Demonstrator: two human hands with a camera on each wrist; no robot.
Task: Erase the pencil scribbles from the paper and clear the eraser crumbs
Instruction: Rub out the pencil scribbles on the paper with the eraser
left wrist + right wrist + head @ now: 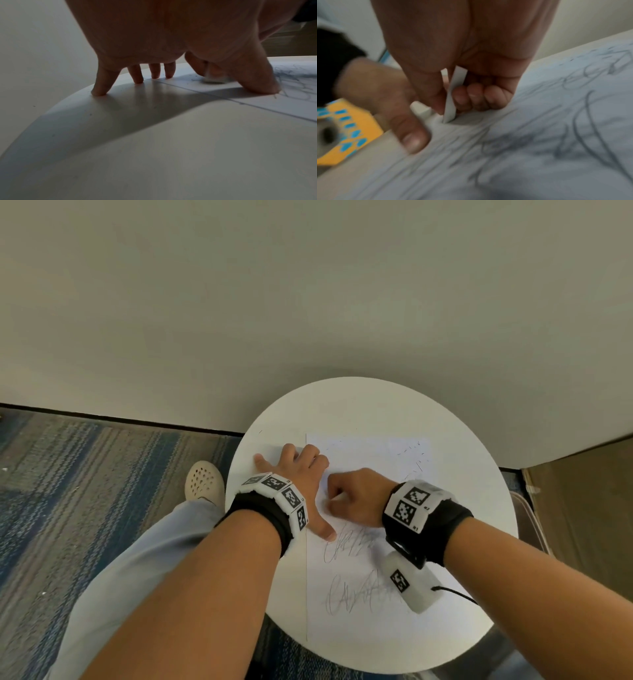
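Observation:
A white sheet of paper (376,628) lies on the round white table (479,474). Two pencil scribbles (352,594) mark its lower half, and dark eraser crumbs (416,455) lie near its top right. My left hand (301,474) presses flat with spread fingers on the paper's left edge, thumb (260,83) beside the scribbles. My right hand (352,496) is curled round a white eraser (452,101), whose lower end touches the paper between my two hands. The eraser (214,78) also shows under the fingers in the left wrist view.
The table stands against a pale wall (308,302) above striped blue carpet (85,474). My leg and a pale shoe (203,482) are left of the table. A brown surface (589,491) lies at the right. A yellow and blue patterned thing (351,128) shows blurred below the table edge.

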